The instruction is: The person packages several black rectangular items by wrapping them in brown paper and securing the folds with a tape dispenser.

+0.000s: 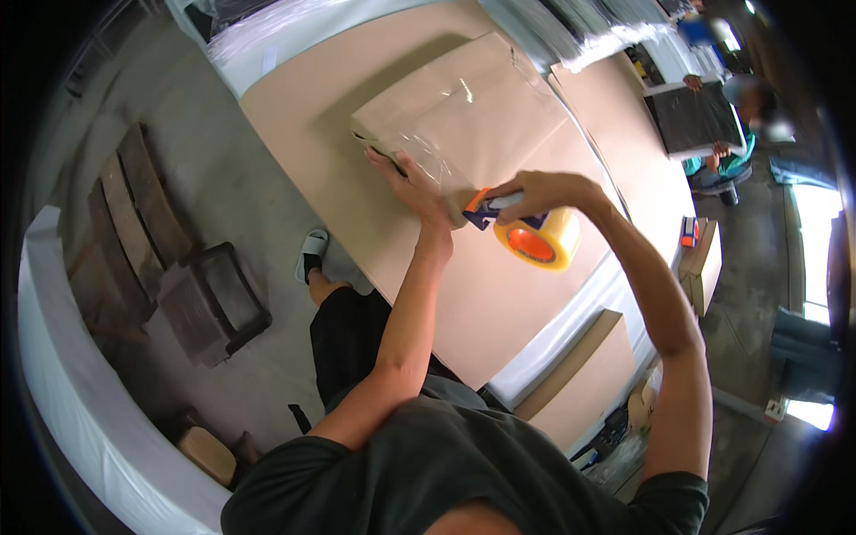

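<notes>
A parcel wrapped in brown paper (499, 98), with strips of shiny clear tape over it, lies on a brown cardboard sheet (330, 169). My left hand (415, 189) rests against the parcel's near end, its fingers stretched out and pressing the folded paper. At the parcel's near right corner, my right hand (546, 193) is closed round the handle of a tape dispenser (481, 210) in orange and dark blue. A large roll of yellowish clear tape (562, 241) with an orange core sits in the dispenser. The dispenser's front end touches or nearly touches the parcel; contact there is partly hidden.
Plastic-wrapped stacks (588, 36) stand beyond the table. At far right another person holds a dark panel with a white frame (695, 120). A second tape dispenser (690, 232) sits on boxes at right. A wooden chair (214, 303) stands on the floor at left.
</notes>
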`<state>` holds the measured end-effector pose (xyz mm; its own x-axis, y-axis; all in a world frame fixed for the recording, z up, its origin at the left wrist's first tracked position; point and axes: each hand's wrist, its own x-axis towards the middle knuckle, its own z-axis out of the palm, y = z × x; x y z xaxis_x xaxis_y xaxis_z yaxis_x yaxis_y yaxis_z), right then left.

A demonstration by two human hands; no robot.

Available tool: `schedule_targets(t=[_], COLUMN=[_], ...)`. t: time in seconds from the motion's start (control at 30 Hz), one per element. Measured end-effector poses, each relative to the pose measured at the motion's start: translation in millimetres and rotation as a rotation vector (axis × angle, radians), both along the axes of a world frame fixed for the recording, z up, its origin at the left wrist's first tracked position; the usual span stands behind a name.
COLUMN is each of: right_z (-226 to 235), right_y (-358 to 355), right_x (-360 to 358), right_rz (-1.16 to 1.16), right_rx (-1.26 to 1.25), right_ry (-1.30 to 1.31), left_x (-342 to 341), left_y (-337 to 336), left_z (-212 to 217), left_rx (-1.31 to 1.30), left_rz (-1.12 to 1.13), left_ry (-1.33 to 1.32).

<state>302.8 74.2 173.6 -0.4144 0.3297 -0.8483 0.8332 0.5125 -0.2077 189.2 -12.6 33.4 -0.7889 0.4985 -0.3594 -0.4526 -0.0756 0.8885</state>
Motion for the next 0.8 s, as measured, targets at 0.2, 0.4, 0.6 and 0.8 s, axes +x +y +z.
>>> schedule_targets(t=[0.2,0.4,0.6,0.8], right_z=[4.8,-72.5,-85.8,-135.4], right_y=[30.1,-20.5,-39.7,-99.2], right_x=[-113.8,-112.2,3.6,183.1], right_rz=[0.18,0.545,0.362,-0.194], right_rx=[-0.097,-0.04,0.162,1.132], right_ry=[-0.609,-0.749,-0.699,-0.08], left_x=[-1.1,7.6,-22.1,-19.5], left_y=[0.6,-10.4,-2.6,-4.5], left_z=[0.5,7.8,-31.1,-12.0], left_rx=[0.06,-0.102,0.185,-0.415], left_rz=[-0.002,-0.094,-0.005,-0.351], left_ry=[-0.049,0.051,0.233,0.683])
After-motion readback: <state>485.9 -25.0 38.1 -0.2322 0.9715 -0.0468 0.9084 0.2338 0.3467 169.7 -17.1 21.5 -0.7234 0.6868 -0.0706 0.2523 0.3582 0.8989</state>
